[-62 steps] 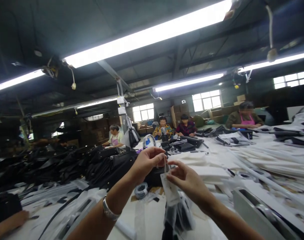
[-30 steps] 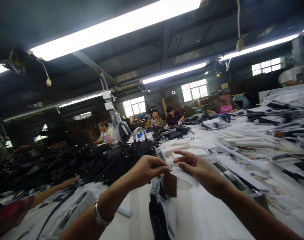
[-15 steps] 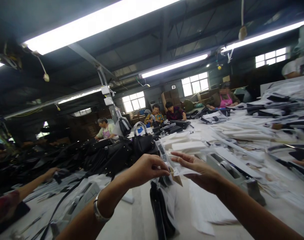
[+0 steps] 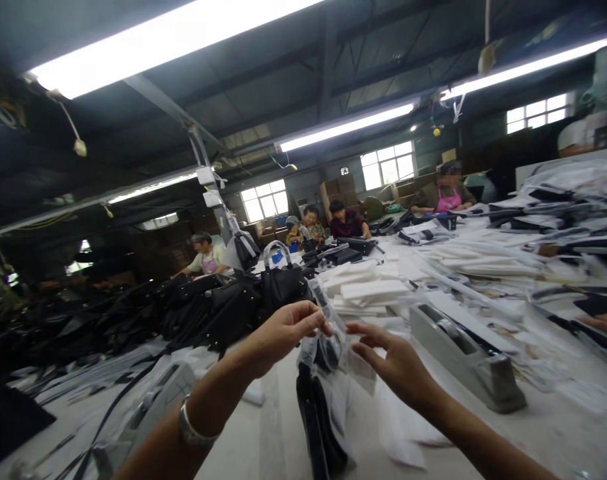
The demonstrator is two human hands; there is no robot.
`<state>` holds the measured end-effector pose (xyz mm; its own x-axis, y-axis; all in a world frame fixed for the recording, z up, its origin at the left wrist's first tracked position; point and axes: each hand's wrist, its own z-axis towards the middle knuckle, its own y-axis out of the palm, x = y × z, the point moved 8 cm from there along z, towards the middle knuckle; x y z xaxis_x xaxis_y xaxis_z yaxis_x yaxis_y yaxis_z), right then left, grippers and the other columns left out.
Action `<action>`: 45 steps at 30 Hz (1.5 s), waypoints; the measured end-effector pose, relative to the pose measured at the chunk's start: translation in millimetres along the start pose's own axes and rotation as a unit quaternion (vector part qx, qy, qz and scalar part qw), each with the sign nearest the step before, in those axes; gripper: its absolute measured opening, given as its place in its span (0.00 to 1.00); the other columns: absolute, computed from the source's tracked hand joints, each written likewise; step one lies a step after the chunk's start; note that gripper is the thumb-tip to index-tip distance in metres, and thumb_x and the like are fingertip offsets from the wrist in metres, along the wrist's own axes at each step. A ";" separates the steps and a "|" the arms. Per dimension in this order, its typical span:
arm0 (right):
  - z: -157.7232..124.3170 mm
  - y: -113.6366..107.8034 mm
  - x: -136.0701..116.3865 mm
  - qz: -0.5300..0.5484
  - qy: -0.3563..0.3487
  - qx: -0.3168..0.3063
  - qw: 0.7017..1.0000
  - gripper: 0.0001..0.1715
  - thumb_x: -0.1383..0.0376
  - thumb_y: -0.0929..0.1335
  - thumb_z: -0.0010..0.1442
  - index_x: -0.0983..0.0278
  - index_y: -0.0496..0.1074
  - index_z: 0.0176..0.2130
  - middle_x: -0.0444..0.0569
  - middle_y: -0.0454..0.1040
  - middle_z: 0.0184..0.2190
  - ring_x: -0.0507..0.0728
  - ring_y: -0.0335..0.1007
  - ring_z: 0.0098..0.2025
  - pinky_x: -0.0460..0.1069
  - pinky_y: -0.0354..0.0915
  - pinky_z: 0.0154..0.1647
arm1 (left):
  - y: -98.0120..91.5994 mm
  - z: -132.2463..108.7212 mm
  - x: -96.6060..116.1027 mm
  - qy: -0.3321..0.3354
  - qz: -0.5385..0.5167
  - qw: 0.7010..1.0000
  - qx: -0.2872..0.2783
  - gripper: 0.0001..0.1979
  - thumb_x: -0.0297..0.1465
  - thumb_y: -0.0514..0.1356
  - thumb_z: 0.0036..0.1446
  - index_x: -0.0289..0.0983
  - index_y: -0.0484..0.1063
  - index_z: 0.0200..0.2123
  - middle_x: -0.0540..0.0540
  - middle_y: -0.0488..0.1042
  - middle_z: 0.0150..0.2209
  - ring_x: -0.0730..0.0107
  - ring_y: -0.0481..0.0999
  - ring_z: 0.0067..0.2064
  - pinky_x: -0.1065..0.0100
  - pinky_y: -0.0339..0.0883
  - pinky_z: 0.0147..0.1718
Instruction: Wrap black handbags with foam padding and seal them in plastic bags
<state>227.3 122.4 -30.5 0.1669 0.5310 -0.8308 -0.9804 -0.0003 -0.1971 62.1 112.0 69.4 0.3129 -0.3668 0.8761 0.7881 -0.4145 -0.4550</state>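
Note:
A black handbag stands on the table before me, with clear plastic wrap around its raised handle. At that handle, my left hand has its thumb and fingertips pinched together; what is between them is too small to make out. My right hand is just to the right, its thumb and fingers apart. A thin translucent sleeve hangs between the hands, close to the right fingertips. Whether the right hand touches it I cannot tell.
Grey tape dispensers flank me, one on the right and one on the left. White padding strips are stacked ahead. Black bags heap up at left. Several people work across the table; a co-worker's hand shows at right.
The brown tag and white piece seen between my hands are no longer distinct; a translucent sleeve hangs there. My right hand has lowered slightly. The co-worker's arm at left has left the view.

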 end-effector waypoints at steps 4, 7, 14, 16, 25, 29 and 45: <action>-3.6 7.0 -33.7 -0.014 -0.066 -0.003 0.998 0.31 0.51 0.69 0.63 0.54 0.66 0.62 0.51 0.69 0.61 0.66 0.61 0.64 0.62 0.53 0.67 | 12.5 1.3 1.4 0.044 0.025 0.999 0.008 0.17 0.43 0.61 0.61 0.33 0.73 0.35 0.44 0.78 0.34 0.67 0.75 0.38 0.66 0.66 0.42; -6.2 31.6 -43.7 0.071 -0.036 -0.068 0.994 0.37 0.51 0.71 0.61 0.54 0.61 0.65 0.52 0.70 0.60 0.65 0.64 0.62 0.60 0.58 0.64 | 21.2 1.7 3.1 0.056 -0.018 0.998 0.017 0.17 0.42 0.64 0.59 0.32 0.73 0.37 0.44 0.78 0.34 0.67 0.76 0.36 0.68 0.67 0.38; -19.8 53.0 -19.7 0.274 0.130 -0.104 0.947 0.27 0.49 0.72 0.59 0.61 0.74 0.51 0.47 0.76 0.30 0.56 0.72 0.34 0.50 0.67 0.40 | 14.6 -7.8 -13.5 0.008 -0.174 0.984 0.048 0.20 0.42 0.68 0.55 0.32 0.73 0.43 0.47 0.75 0.31 0.72 0.76 0.31 0.67 0.70 0.36; -19.4 50.0 -12.3 0.310 0.167 -0.089 0.932 0.22 0.50 0.73 0.58 0.62 0.75 0.45 0.45 0.72 0.26 0.52 0.68 0.28 0.46 0.64 0.32 | 9.4 -10.7 -23.1 -0.004 -0.188 0.981 0.053 0.20 0.42 0.68 0.54 0.32 0.74 0.42 0.48 0.75 0.31 0.71 0.77 0.32 0.66 0.71 0.39; 6.8 43.1 1.9 -0.028 0.116 -0.105 0.987 0.22 0.46 0.68 0.60 0.62 0.76 0.32 0.43 0.69 0.18 0.51 0.63 0.19 0.46 0.58 0.22 | -48.9 -18.2 -89.9 -0.024 -0.069 0.981 0.180 0.20 0.46 0.63 0.57 0.34 0.75 0.39 0.46 0.76 0.33 0.70 0.74 0.35 0.72 0.64 0.32; 10.3 62.8 20.1 -0.141 0.099 -0.144 0.974 0.23 0.45 0.65 0.58 0.60 0.78 0.35 0.45 0.72 0.19 0.56 0.69 0.20 0.49 0.63 0.23 | -35.4 -21.5 -119.2 -0.074 -0.048 0.991 0.100 0.16 0.39 0.71 0.46 0.33 0.80 0.35 0.49 0.75 0.29 0.73 0.68 0.30 0.72 0.59 0.29; 19.0 71.3 40.7 -0.123 0.074 -0.160 0.977 0.23 0.42 0.71 0.47 0.49 0.83 0.37 0.55 0.82 0.33 0.65 0.78 0.29 0.54 0.73 0.31 | -22.0 -31.7 -150.2 -0.088 -0.261 0.956 0.102 0.24 0.47 0.74 0.38 0.34 0.79 0.31 0.46 0.75 0.32 0.70 0.72 0.35 0.60 0.66 0.48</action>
<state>162.1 160.0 -68.5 0.4291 0.4205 -0.7994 -0.8296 -0.1666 -0.5329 -19.0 149.9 -57.3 -0.0813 -0.0005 0.9967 0.9427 -0.3248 0.0768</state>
